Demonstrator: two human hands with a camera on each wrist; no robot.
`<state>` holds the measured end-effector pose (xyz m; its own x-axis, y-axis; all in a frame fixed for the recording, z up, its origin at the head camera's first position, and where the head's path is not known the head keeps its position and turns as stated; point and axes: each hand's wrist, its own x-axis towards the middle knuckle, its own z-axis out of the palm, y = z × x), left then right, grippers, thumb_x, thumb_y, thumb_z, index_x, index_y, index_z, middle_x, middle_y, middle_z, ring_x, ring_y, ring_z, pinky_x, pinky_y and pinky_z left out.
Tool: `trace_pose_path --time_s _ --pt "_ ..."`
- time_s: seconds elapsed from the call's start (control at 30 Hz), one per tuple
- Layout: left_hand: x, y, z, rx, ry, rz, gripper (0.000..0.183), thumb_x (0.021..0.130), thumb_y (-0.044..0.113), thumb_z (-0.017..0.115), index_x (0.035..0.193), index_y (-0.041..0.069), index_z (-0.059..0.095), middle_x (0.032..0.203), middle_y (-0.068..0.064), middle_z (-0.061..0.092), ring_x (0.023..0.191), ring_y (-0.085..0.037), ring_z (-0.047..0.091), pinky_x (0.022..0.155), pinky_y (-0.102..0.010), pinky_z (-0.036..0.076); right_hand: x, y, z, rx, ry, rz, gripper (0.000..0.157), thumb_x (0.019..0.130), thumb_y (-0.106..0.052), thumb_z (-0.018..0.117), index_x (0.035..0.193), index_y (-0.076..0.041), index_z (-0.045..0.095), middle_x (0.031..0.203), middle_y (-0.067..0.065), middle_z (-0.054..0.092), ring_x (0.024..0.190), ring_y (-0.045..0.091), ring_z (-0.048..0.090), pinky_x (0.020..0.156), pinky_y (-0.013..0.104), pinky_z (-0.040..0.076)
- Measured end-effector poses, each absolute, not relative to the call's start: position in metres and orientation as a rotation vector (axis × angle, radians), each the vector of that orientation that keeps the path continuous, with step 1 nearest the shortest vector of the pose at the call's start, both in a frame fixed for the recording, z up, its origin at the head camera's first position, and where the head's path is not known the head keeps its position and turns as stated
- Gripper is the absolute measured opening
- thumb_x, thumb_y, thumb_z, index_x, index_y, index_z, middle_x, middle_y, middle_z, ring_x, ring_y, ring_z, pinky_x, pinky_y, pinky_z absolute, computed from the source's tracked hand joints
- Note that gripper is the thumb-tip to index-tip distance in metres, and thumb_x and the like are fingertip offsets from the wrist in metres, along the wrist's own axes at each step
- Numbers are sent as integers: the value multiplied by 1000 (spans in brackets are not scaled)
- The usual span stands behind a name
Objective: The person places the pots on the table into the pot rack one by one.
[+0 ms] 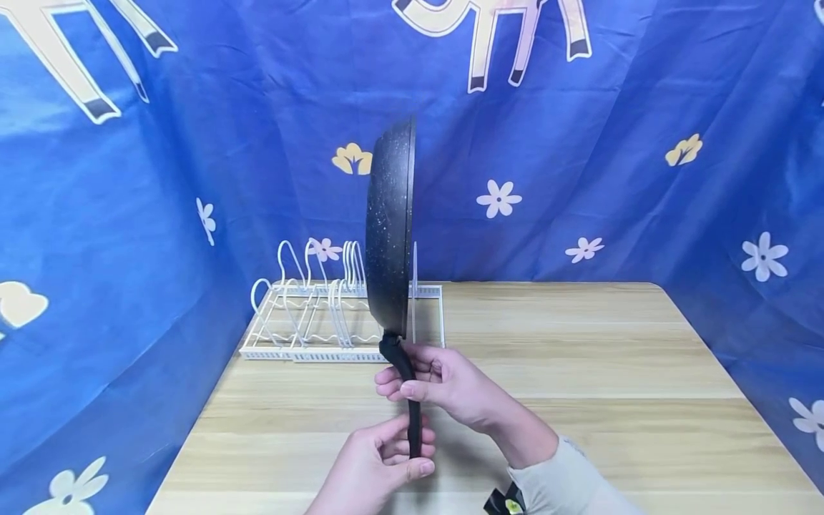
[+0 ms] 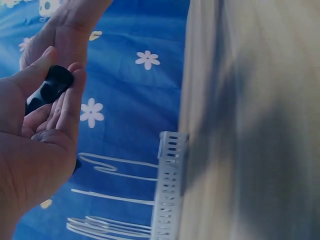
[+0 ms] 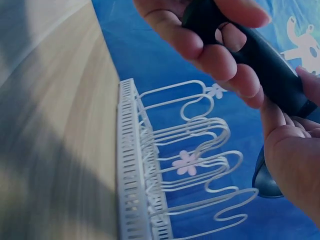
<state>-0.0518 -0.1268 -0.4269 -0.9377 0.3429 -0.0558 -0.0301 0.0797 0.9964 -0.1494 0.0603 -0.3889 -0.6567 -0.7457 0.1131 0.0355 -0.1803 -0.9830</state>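
Observation:
A black, white-speckled frying pan (image 1: 390, 222) is held on edge in the head view, its handle (image 1: 414, 429) pointing down toward me. My left hand (image 1: 380, 454) grips the handle's lower end, thumb on one side and fingers behind. Higher up, close to the pan body, my right hand (image 1: 460, 386) pinches the handle between thumb and fingers. The handle's tip (image 2: 61, 77) pokes out of the left hand in the left wrist view. Behind the pan stands a white wire rack (image 1: 309, 354), partly hidden by it. The right wrist view shows the rack's wire loops (image 3: 200, 130) side-on.
The rack rests on a light wood-grain table (image 1: 579, 400), toward the back left. A blue curtain (image 1: 547, 143) with flowers and animal figures hangs behind and on both sides. A black wrist strap (image 1: 505, 501) shows beside the right sleeve (image 1: 566, 479).

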Motion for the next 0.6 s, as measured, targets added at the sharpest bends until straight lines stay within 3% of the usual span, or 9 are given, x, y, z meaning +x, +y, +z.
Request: trace_pose_path --time_s 0.37,0.6 --pt "-55 -126 -439 240 2055 1925 55 92 19 88 135 -9 67 120 -28 78 103 -4 78 90 -16 62 -159 59 -407 -760 1557 -1839 67 105 -8 68 162 7 37 140 37 66 112 8 78 108 29 61" --pt "-56 -127 -454 217 1964 1964 60 94 13 85 141 -14 60 123 -28 76 103 -4 77 90 -17 63 -163 58 -427 -762 1502 -1851 62 106 -8 68 156 15 40 138 41 64 110 8 78 106 28 61"
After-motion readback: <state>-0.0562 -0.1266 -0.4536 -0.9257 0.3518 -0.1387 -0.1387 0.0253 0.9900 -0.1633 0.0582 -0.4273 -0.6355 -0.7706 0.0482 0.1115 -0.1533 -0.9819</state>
